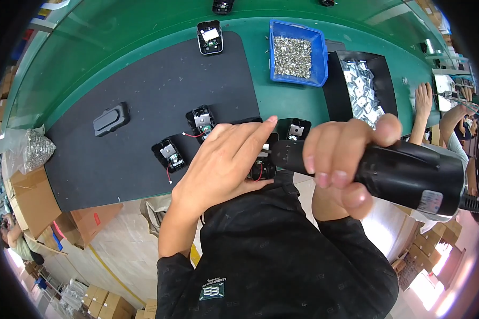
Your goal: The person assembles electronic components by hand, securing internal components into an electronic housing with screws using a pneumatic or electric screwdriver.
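Observation:
My right hand (341, 162) grips a black electric screwdriver (404, 173), its tip pointing left toward a small black housing (262, 169) at the near edge of the dark mat (143, 90). My left hand (226, 159) lies over that housing, fingers stretched toward the tool's tip, steadying it. The housing is mostly hidden beneath my left hand. Three more open black housings lie on the mat beside it: one with red wires (168, 154), one (201, 121) further back, and one (294, 129) behind the tool's tip.
A blue bin of small silver screws (297, 52) and a black tray of metal plates (361, 87) stand at the back right. A closed black cover (111, 118) lies left on the mat, another housing (210, 37) at its far end. Another person's hand (423, 101) rests at right.

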Action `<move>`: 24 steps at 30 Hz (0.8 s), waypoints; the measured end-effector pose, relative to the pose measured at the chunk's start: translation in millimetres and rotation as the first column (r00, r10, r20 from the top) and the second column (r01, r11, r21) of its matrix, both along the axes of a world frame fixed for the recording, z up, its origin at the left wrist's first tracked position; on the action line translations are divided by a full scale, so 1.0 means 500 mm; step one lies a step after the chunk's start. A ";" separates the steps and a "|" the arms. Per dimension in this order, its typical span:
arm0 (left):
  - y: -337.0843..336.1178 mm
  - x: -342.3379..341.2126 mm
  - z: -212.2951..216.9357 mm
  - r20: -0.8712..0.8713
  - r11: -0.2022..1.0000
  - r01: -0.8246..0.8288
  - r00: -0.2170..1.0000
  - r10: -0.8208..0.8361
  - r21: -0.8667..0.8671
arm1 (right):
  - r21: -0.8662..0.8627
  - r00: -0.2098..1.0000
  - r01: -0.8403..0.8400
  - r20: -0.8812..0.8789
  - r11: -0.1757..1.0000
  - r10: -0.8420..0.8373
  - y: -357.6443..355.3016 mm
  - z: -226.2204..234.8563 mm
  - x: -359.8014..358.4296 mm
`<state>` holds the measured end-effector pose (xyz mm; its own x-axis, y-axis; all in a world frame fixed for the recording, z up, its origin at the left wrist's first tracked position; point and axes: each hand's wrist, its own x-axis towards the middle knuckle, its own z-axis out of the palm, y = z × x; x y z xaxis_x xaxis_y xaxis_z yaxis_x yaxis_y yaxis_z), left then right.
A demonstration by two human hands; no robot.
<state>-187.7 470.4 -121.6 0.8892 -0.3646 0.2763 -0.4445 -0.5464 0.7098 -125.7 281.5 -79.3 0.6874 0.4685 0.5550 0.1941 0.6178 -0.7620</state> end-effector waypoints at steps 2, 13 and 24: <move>-0.003 0.012 0.015 0.001 1.000 0.021 1.000 -0.021 0.000 | 0.067 0.996 0.017 0.085 0.998 -0.023 -0.022 0.013 0.008; 0.191 0.062 -0.037 0.054 0.746 -0.559 0.812 0.582 0.363 | 0.189 0.965 0.261 -0.025 0.946 -0.261 -0.157 0.069 -0.012; 0.104 0.146 0.017 0.224 0.900 -0.374 0.918 0.326 0.225 | 0.069 0.839 0.543 -0.091 0.837 -0.537 -0.192 0.000 -0.019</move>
